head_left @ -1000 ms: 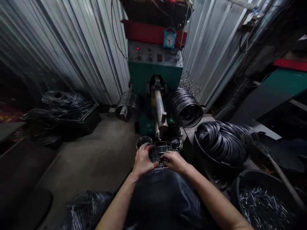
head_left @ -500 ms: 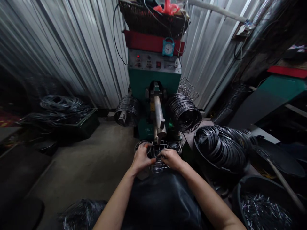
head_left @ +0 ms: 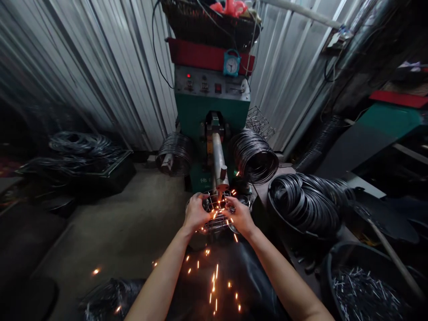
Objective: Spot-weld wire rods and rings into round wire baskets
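A small wire basket [head_left: 217,224] is held under the metal arm [head_left: 219,156] of a green machine [head_left: 212,107]. My left hand [head_left: 197,213] grips its left side, thumb pointing inward. On the right side my right hand [head_left: 240,216] grips the basket, fingers bent near the arm's tip. Orange sparks [head_left: 214,283] fly from where the tip meets the wires and fall over the dark apron [head_left: 254,272]. The fingertips of both hands are partly lost among the wires and sparks.
Wire coils hang left [head_left: 174,154] and right [head_left: 254,156] of the machine. A tub of wire rings [head_left: 307,203] and a bin of short metal pieces [head_left: 364,294] stand at the right. More coils [head_left: 80,145] lie on a green crate at the left.
Sparks have appeared at the arm's tip and over the apron. Both hands have moved slightly up against the tip with the basket. The view has shifted a little.
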Demonstrator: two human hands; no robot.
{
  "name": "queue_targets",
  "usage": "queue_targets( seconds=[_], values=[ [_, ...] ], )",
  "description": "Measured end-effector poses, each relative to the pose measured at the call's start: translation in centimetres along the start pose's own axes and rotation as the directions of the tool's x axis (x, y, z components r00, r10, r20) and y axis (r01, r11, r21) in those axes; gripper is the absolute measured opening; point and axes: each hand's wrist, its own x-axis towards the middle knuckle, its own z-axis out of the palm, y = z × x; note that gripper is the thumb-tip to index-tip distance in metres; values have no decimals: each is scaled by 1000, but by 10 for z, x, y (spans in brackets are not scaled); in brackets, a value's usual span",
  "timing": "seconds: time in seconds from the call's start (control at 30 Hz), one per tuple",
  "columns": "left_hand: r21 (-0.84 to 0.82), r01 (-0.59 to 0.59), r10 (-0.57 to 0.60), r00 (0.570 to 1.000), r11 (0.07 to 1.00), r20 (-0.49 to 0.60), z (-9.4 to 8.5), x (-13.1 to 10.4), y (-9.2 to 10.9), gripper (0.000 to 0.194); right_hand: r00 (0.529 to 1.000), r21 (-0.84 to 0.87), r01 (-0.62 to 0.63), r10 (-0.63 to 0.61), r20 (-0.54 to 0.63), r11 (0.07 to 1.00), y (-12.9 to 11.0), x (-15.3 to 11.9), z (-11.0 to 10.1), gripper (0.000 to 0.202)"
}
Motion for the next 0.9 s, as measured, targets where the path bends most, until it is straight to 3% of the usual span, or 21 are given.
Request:
queue_targets(
  seconds=[0.07, 0.1, 0.2, 0.27, 0.33, 0.53, 0.67, 0.77, 0.9],
  values=[
    [8, 9, -9, 1000, 1000, -11, -1, 0, 0, 55, 971, 279, -189, 222, -91, 942, 9, -12, -7, 40],
    [9, 12, -12, 1000, 1000, -12, -1, -1, 1, 56, 932, 402, -295, 354, -81, 867, 15, -19, -10, 39],
    [11, 7, -7, 1000, 1000, -9, -4, -4, 4, 56, 766, 620, -544, 636, 92, 565, 37, -41, -18, 32],
    [41, -12, 13, 1000, 999, -19, -5, -4, 7, 57, 676, 689, -607, 713, 186, 396, 52, -53, -21, 31],
    [89, -27, 31, 998, 996, -50, -5, -3, 8, 59, 618, 737, -621, 745, 251, 267, 65, -63, -21, 30],
    [53, 85, -82, 995, 995, -63, 0, 13, 3, 57, 520, 777, -625, 779, 349, 69, 88, -81, -19, 33],
    [51, 132, -129, 990, 990, -57, -1, 21, 4, 58, 497, 804, -595, 786, 367, 1, 95, -81, -20, 34],
    [70, 160, -159, 987, 985, -16, -4, 25, 4, 58, 541, 843, -539, 765, 349, -3, 90, -74, -21, 35],
    [72, 131, -132, 991, 989, 14, -10, 17, 9, 59, 626, 920, -391, 724, 290, -30, 63, -59, -20, 39]
  ],
)
